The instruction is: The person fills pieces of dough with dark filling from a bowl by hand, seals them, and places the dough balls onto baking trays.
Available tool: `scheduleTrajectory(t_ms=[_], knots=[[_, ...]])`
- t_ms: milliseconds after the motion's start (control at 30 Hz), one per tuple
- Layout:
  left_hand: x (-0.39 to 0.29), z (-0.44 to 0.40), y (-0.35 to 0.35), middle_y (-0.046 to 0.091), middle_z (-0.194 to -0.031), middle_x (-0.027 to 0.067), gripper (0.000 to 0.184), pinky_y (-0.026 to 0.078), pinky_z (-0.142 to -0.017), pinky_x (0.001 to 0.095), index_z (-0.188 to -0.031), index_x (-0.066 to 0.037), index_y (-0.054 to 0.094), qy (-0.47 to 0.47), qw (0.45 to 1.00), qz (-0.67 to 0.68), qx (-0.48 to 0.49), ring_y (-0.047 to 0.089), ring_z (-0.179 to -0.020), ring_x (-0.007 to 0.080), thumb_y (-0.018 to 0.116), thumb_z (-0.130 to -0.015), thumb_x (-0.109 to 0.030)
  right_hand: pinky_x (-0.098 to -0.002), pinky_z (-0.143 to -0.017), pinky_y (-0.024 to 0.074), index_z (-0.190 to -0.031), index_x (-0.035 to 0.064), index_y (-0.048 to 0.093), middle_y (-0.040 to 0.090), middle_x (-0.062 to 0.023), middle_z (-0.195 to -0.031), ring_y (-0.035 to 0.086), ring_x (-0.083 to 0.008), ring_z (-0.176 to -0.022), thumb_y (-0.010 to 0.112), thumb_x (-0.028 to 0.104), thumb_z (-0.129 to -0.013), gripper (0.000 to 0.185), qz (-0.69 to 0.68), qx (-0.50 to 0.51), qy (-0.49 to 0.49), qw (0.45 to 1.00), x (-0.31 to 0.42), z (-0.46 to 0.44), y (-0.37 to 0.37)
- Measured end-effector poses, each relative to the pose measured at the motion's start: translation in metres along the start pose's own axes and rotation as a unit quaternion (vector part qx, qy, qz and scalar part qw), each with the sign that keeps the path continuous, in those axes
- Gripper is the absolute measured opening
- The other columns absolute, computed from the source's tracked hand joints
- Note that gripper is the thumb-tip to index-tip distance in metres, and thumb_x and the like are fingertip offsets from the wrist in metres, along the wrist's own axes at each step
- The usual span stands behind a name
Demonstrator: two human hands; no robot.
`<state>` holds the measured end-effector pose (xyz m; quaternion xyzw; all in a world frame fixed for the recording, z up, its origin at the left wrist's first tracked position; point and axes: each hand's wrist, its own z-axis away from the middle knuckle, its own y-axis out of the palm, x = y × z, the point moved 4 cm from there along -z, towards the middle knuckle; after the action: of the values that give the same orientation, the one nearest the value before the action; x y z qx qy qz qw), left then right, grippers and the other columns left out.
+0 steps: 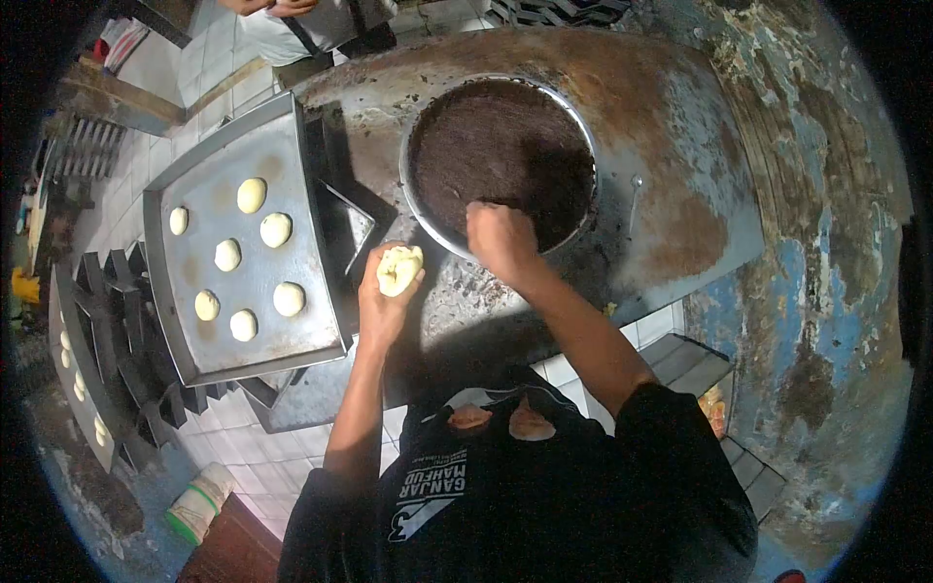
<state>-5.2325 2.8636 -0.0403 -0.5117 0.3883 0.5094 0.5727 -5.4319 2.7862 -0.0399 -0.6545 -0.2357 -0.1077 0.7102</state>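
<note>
My left hand (381, 306) is wrapped around a piece of pale yellow dough (399, 271), whose upper side looks folded and hollowed. It hovers just right of a metal baking tray (335, 335). My right hand (501, 240) reaches over the near rim of a large round metal basin (409, 185) full of dark brown, crumbly filling (496, 136). Its fingers are drawn together at the filling's surface, and whatever they pinch is hidden. Several rounded dough balls (275, 230) lie spaced apart on the tray.
A spoon (635, 199) lies on the worn tabletop (671, 107) right of the basin. Stacked dark metal trays (117, 321) stand at the left, one bearing dough balls. Another person (301, 29) stands across the table. A peeling wall (816, 291) borders the right side.
</note>
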Motion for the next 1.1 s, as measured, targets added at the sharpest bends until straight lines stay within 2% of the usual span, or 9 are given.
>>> scheduleTrajectory(t_ms=[233,333,433,600,733,767,900,1033,1100], knots=[[0.019,-0.016,-0.007,0.070,-0.111,0.0061,0.041,0.050,-0.093,0.0288,-0.123,-0.006,0.058,-0.015,0.999,0.022,-0.041,0.064,-0.104,0.0135,0.076,-0.086,-0.005,-0.0518,-0.069,0.0537,-0.079,0.0009,0.067,0.067,-0.0259,-0.080,0.068,-0.0437,-0.074,0.058,0.015,-0.086,0.019,-0.167,0.020,0.046,0.985,-0.006,-0.020,0.025],[0.024,-0.023,-0.004,0.070,-0.110,0.0071,0.041,0.050,-0.092,0.0296,-0.123,-0.006,0.058,-0.013,0.998,0.028,-0.050,0.064,-0.104,0.0144,0.077,-0.086,-0.006,-0.0481,-0.067,0.0523,-0.082,-0.0015,0.068,0.067,-0.0242,-0.078,0.067,-0.0417,-0.072,0.059,0.014,-0.086,0.018,-0.024,0.040,0.047,0.998,-0.005,-0.019,0.053],[0.017,-0.029,-0.003,0.068,-0.112,0.0080,0.043,0.050,-0.093,0.0303,-0.125,-0.006,0.056,0.013,0.998,-0.010,-0.065,0.064,-0.104,0.0163,0.076,-0.087,-0.005,-0.0468,-0.064,0.0516,-0.082,-0.0008,0.068,0.067,-0.0235,-0.075,0.067,-0.0404,-0.068,0.062,0.015,-0.087,0.017,-0.282,0.006,-0.062,0.958,-0.011,-0.026,0.047],[0.012,-0.029,0.009,0.067,-0.114,0.0108,0.047,0.050,-0.093,0.0318,-0.128,-0.006,0.054,0.047,0.994,-0.034,-0.091,0.065,-0.106,0.0196,0.076,-0.086,-0.006,-0.0249,-0.056,0.0422,-0.105,-0.0047,0.070,0.061,-0.0005,-0.076,0.052,-0.0045,-0.067,0.062,0.015,-0.097,0.022,-0.582,0.200,0.183,0.766,-0.020,0.009,0.005],[-0.003,-0.022,0.042,0.066,-0.110,0.0168,0.057,0.051,-0.089,0.0393,-0.132,-0.006,0.043,0.062,0.989,-0.081,-0.107,0.067,-0.102,0.0283,0.076,-0.087,-0.017,-0.0410,-0.052,0.0491,-0.109,0.0034,0.067,0.060,-0.0117,-0.074,0.063,-0.0306,-0.058,0.059,0.015,-0.094,0.020,-0.191,-0.160,-0.238,0.939,0.019,0.063,-0.017],[-0.001,-0.023,0.052,0.064,-0.111,0.0265,0.053,0.052,-0.085,0.0461,-0.130,-0.007,0.039,0.085,0.989,-0.071,-0.095,0.067,-0.101,0.0417,0.071,-0.087,-0.008,-0.0456,-0.057,0.0539,-0.122,0.0053,0.062,0.061,-0.0167,-0.084,0.066,-0.0381,-0.071,0.058,0.009,-0.091,0.032,-0.039,-0.077,-0.151,0.985,0.022,0.084,-0.008],[-0.005,0.011,0.059,0.064,-0.106,0.0258,0.042,0.050,-0.076,0.0532,-0.124,-0.007,0.045,0.138,0.928,-0.338,-0.074,0.063,-0.095,0.0486,0.067,-0.088,-0.011,-0.0450,-0.058,0.0581,-0.124,0.0071,0.063,0.064,-0.0155,-0.085,0.070,-0.0330,-0.072,0.056,0.013,-0.093,0.033,0.017,-0.044,-0.185,0.982,0.010,0.145,-0.004],[0.059,0.031,0.049,0.068,-0.104,0.0249,0.034,0.051,-0.077,0.0502,-0.118,-0.010,0.051,-0.024,0.966,-0.215,-0.141,0.067,-0.094,0.0445,0.062,-0.087,-0.005,-0.0415,-0.056,0.0564,-0.119,0.0086,0.069,0.067,-0.0160,-0.085,0.071,-0.0315,-0.073,0.056,0.015,-0.094,0.029,-0.061,-0.033,-0.184,0.981,-0.051,0.183,0.005],[0.089,0.043,0.055,0.068,-0.109,0.0138,0.045,0.049,-0.085,0.0374,-0.125,-0.010,0.052,-0.028,0.996,-0.031,-0.084,0.066,-0.101,0.0283,0.061,-0.083,0.003,-0.0394,-0.055,0.0548,-0.119,0.0089,0.069,0.067,-0.0161,-0.084,0.071,-0.0325,-0.072,0.057,0.015,-0.093,0.028,-0.144,-0.068,-0.148,0.976,-0.084,0.193,0.025]])
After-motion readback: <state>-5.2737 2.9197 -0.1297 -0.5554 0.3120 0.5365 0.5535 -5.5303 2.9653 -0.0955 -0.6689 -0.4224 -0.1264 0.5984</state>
